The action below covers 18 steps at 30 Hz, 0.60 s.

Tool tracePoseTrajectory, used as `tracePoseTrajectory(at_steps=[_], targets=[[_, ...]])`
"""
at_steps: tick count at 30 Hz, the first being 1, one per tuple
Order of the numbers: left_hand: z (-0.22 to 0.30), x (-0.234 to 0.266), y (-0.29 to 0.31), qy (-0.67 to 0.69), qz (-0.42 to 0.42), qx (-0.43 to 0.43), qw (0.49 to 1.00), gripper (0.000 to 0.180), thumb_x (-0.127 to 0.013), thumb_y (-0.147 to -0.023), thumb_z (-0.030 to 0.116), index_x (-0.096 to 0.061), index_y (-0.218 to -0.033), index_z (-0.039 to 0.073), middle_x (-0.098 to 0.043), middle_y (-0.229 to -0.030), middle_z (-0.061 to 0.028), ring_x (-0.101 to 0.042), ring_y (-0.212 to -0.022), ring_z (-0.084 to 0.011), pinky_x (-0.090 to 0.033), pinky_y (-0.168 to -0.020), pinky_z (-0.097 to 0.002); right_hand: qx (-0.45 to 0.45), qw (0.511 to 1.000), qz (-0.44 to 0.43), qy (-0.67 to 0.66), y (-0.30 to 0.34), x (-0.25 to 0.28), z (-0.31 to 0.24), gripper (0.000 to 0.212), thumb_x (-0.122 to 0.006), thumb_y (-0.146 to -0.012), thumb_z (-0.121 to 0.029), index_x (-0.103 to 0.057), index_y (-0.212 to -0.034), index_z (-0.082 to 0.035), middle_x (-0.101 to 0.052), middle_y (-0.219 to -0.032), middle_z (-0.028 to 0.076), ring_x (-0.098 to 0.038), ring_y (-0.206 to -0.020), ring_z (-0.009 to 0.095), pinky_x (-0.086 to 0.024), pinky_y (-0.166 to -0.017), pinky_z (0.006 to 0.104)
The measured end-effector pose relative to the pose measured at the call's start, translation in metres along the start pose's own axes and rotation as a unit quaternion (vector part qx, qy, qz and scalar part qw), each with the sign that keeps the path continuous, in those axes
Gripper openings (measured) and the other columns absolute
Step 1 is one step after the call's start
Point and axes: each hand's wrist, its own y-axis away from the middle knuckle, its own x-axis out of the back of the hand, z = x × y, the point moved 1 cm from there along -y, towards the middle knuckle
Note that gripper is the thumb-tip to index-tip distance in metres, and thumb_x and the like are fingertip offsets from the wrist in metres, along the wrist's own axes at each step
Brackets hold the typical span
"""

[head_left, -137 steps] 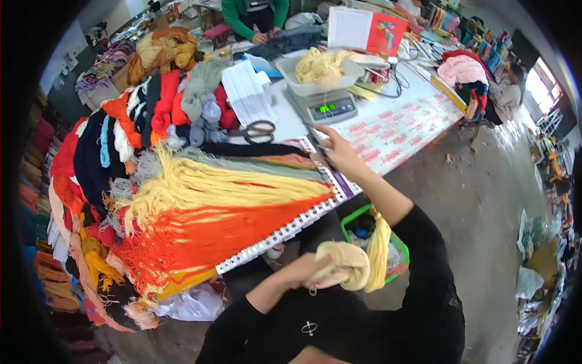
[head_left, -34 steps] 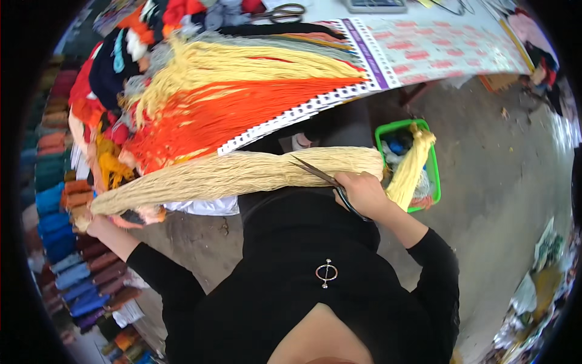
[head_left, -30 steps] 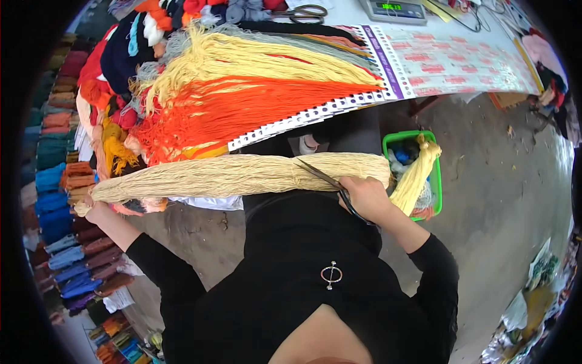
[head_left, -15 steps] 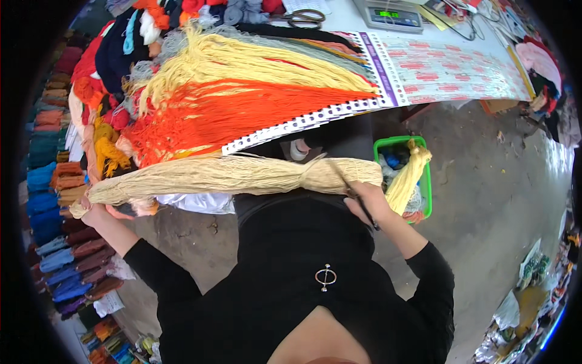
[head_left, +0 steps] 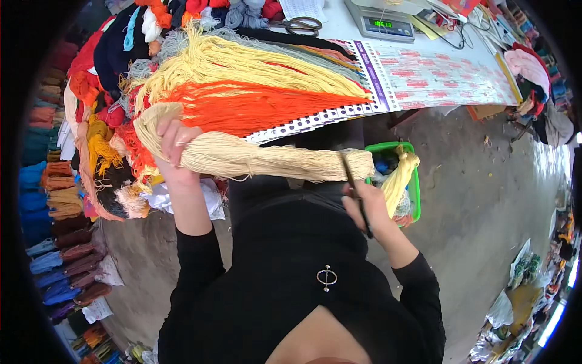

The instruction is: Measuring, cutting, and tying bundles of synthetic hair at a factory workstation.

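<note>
A thick cream skein of thread (head_left: 285, 162) stretches across in front of my body. Near its left end my left hand (head_left: 176, 142) is closed round it, and the end loops back over the fingers. My right hand (head_left: 371, 209) is closed on a long, dark tool, seemingly scissors seen edge-on (head_left: 357, 197), just below the skein's right end. The tool's upper part crosses in front of that end. Whether the right fingers also touch the skein cannot be made out.
Orange threads (head_left: 260, 109) and yellow threads (head_left: 242, 64) hang from punched cards on the table (head_left: 339, 24). Another pair of scissors (head_left: 303, 25) and a digital scale (head_left: 382, 24) lie at the back. A green basket (head_left: 416, 197) with yellow thread stands below right.
My left hand has moved right and inward, and the skein's left end now folds over it. The skein spans a shorter width. My right hand has shifted slightly left, still with the dark tool.
</note>
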Motion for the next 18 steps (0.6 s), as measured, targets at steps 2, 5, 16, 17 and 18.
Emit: tracePoseTrajectory(at_steps=[2, 5, 16, 17, 18], targets=[[-0.003, -0.001, 0.0, 0.01, -0.007, 0.008, 1.0, 0.026, -0.032, -0.095, 0.016, -0.04, -0.071, 0.01, -0.034, -0.044, 0.0009, -0.031, -0.032, -0.0105, -0.036, -0.063, -0.0256, 0.089, 0.995, -0.006, 0.045, -0.013, -0.012, -0.018, 0.022, -0.069, -0.07, -0.009, -0.056, -0.088, -0.007, -0.057, -0.069, 0.013, -0.057, -0.063, 0.032, -0.046, -0.058, 0.0379], [-0.001, -0.004, 0.002, 0.018, -0.011, 0.001, 1.0, 0.025, -0.032, -0.094, 0.016, -0.04, -0.071, 0.01, -0.034, -0.044, 0.0012, -0.032, -0.032, -0.0105, -0.036, -0.062, -0.0259, 0.146, 0.986, -0.017, 0.074, -0.024, -0.024, -0.037, 0.022, -0.067, -0.069, -0.013, -0.054, -0.085, -0.007, -0.056, -0.069, 0.013, -0.055, -0.061, 0.034, -0.045, -0.058, 0.0407], [-0.007, -0.009, 0.003, 0.021, -0.002, 0.004, 1.0, 0.025, -0.034, -0.093, 0.017, -0.041, -0.071, 0.011, -0.033, -0.043, 0.002, -0.03, -0.032, -0.0098, -0.036, -0.062, -0.025, 0.14, 0.979, -0.086, 0.124, -0.03, -0.035, -0.048, 0.022, -0.069, -0.068, -0.011, -0.056, -0.085, -0.007, -0.058, -0.071, 0.012, -0.057, -0.063, 0.034, -0.046, -0.059, 0.0391], [-0.006, -0.007, 0.002, 0.024, 0.005, -0.001, 1.0, 0.024, -0.034, -0.093, 0.017, -0.041, -0.071, 0.011, -0.034, -0.043, 0.0021, -0.03, -0.032, -0.0096, -0.036, -0.062, -0.0247, 0.149, 0.98, -0.083, 0.106, -0.031, -0.035, -0.047, 0.022, -0.068, -0.068, -0.01, -0.056, -0.086, -0.007, -0.057, -0.071, 0.012, -0.056, -0.063, 0.033, -0.046, -0.059, 0.0376], [-0.004, -0.007, 0.002, 0.025, 0.011, -0.007, 1.0, 0.024, -0.034, -0.093, 0.018, -0.04, -0.071, 0.011, -0.034, -0.044, 0.0023, -0.03, -0.032, -0.0093, -0.036, -0.062, -0.0244, 0.151, 0.979, -0.083, 0.106, -0.03, -0.035, -0.043, 0.022, -0.068, -0.068, -0.01, -0.056, -0.086, -0.007, -0.057, -0.071, 0.012, -0.056, -0.063, 0.033, -0.046, -0.059, 0.0376]])
